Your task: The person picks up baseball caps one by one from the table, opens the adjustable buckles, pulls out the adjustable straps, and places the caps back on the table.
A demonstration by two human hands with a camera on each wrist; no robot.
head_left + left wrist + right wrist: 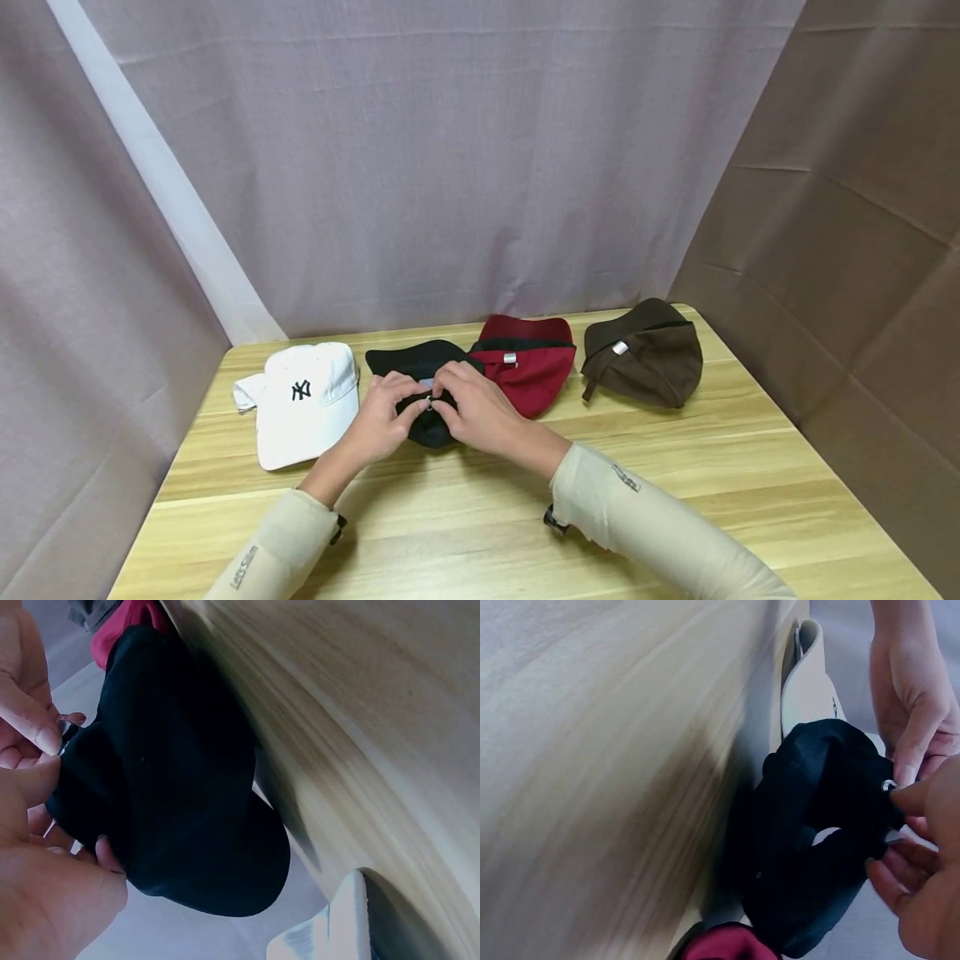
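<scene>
A black cap (415, 357) is held by both hands at the middle of the table, its brim toward the back. My left hand (384, 419) pinches the cap's edge near a small metal buckle (888, 785), thumb and fingers on either side. Close beside it, my right hand (480, 410) pinches the same strap area, and the two thumbs nearly meet. In the left wrist view the cap's dark crown (180, 757) hangs from the fingers over the wood. An opening above the strap shows in the right wrist view.
To the left lies a white cap (318, 412) with a dark emblem. A red cap (536, 375) lies just right of the black one, and a brown cap (652, 367) sits farther right. The wooden table (465, 525) meets grey curtains (450, 167) behind.
</scene>
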